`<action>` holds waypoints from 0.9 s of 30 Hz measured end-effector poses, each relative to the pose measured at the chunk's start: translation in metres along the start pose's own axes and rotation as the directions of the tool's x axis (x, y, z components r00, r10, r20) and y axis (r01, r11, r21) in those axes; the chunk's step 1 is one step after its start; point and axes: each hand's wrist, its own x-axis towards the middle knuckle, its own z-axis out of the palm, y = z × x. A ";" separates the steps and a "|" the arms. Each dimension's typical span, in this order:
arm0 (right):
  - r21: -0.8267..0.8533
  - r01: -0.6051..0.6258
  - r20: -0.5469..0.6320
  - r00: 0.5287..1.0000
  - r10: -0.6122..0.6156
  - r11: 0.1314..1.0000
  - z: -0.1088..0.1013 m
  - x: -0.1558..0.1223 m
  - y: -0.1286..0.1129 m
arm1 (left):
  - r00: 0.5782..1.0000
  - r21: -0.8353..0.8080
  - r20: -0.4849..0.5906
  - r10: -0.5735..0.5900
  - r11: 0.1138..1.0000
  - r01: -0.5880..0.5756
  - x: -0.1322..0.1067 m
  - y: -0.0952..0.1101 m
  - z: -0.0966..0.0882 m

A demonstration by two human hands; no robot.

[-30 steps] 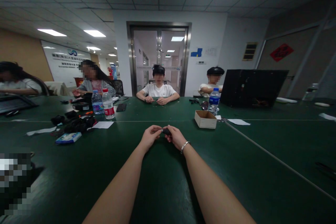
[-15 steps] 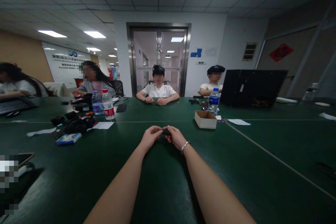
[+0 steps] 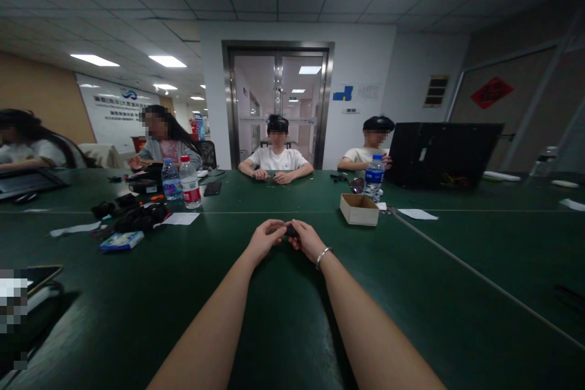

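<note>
My left hand (image 3: 266,239) and my right hand (image 3: 308,240) meet just above the green table (image 3: 283,292). Between their fingertips is a small black object (image 3: 290,231), too small and too covered by fingers to name. The right fingers wrap round it, with thumb and forefinger closed on its side. On the left, thumb and fingertips pinch at its near end. A silver bracelet (image 3: 323,257) circles my right wrist.
An open cardboard box (image 3: 359,214) stands to the right, with a water bottle (image 3: 373,177) behind it. Further right is a large black case (image 3: 443,155). Two bottles, a blue packet (image 3: 121,242) and black gear (image 3: 137,216) lie left. Several people sit around the table.
My left fingertips have shifted slightly on the black object; both hands stay in nearly the same place. The person at the right now has a hand by the black case. The view has shifted slightly.
</note>
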 end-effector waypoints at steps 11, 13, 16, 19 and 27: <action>0.005 0.033 0.015 0.999 -0.033 0.999 -0.001 0.002 0.004 | 0.999 0.014 -0.013 -0.032 0.999 0.032 0.000 0.000 0.000; -0.006 0.032 0.015 0.999 -0.032 0.999 -0.001 0.002 0.004 | 0.995 0.031 -0.048 -0.091 0.995 0.092 0.002 -0.002 0.001; -0.009 0.021 0.008 1.000 -0.021 1.000 -0.001 0.002 0.002 | 1.000 0.063 -0.019 -0.023 0.998 0.024 0.003 -0.004 -0.001; 0.001 0.022 0.012 1.000 -0.022 1.000 -0.001 0.001 0.001 | 0.998 0.052 0.006 0.056 0.997 -0.057 0.001 -0.004 -0.003; 0.019 0.038 0.040 0.998 -0.038 0.999 -0.002 0.004 0.005 | 1.000 0.117 -0.022 -0.005 0.993 0.008 0.004 -0.007 0.001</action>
